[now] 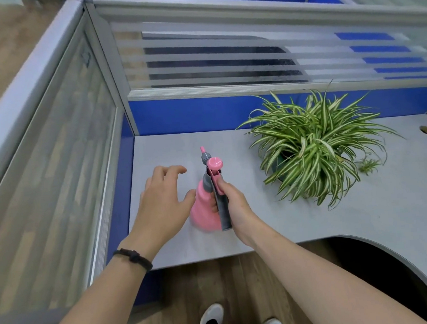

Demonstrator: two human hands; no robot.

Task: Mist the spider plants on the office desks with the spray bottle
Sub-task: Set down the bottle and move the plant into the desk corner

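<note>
A pink spray bottle (pixel 202 208) with a grey handle and pink pump knob stands over the grey desk (pixel 312 218). My right hand (pixel 235 205) is shut on its handle, thumb near the top. The nozzle points away toward the blue partition. My left hand (pixel 163 200) hovers just left of the bottle, fingers spread, holding nothing, thumb close to the pink body. A spider plant (pixel 312 144) with striped green and white leaves sits in a dark pot to the right of the bottle, with a small plantlet (pixel 368 165) trailing beside it.
Blue and frosted-glass cubicle partitions (pixel 204 112) close the desk at the back and left. A cable hole (pixel 426 130) lies at the desk's far right. The desk front curves inward at the right. Wooden floor and my shoes (pixel 212 318) show below.
</note>
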